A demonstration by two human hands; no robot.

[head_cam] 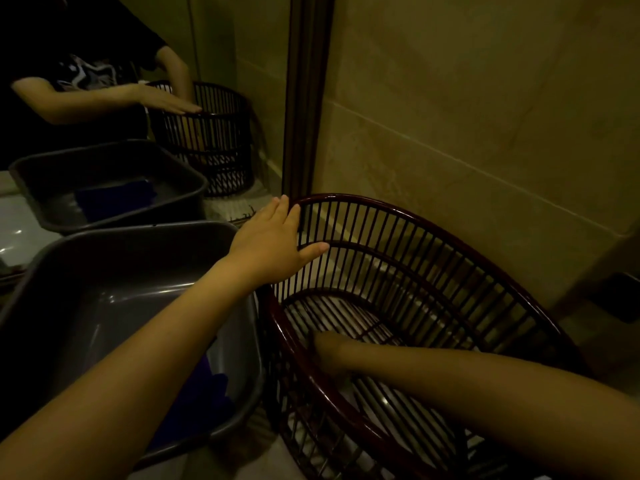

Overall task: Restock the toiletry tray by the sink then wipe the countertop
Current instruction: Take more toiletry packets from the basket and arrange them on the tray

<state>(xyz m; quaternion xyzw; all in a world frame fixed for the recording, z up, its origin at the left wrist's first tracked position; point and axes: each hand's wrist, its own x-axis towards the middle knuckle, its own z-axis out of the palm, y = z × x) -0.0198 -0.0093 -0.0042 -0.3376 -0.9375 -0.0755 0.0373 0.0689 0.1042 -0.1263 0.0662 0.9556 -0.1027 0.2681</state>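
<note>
Left hand (273, 237), fingers straight and together, lies palm-down against the upper rim of a dark reddish slatted basket (450, 233); the thumb is spread apart and touches the bars just below the rim. The hand does not curl round anything. Right hand (329, 348) reaches down inside the basket, with the forearm crossing the near rim. It lies low against the basket's near inner wall, in deep shadow, and whether its fingers are straight or grip something cannot be told.

The basket is oval, with upright bars, a hoop midway up its wall and a barred floor. It stands on the countertop (207, 471), at the right, close to the tiled wall (485, 98). Just beside it on the left, almost touching, stands a grey plastic tub (138, 233) under the left forearm. A blue cloth (207, 386) lies crumpled in the tub's near right corner.

Behind both runs a mirror (214, 46) with a dark frame (304, 98) set against the wall. It reflects the basket, the tub with the cloth, and the person's two arms in a dark short-sleeved top with a pale print. In the reflection one hand lies flat on the basket's rim and the other arm goes down inside it.
</note>
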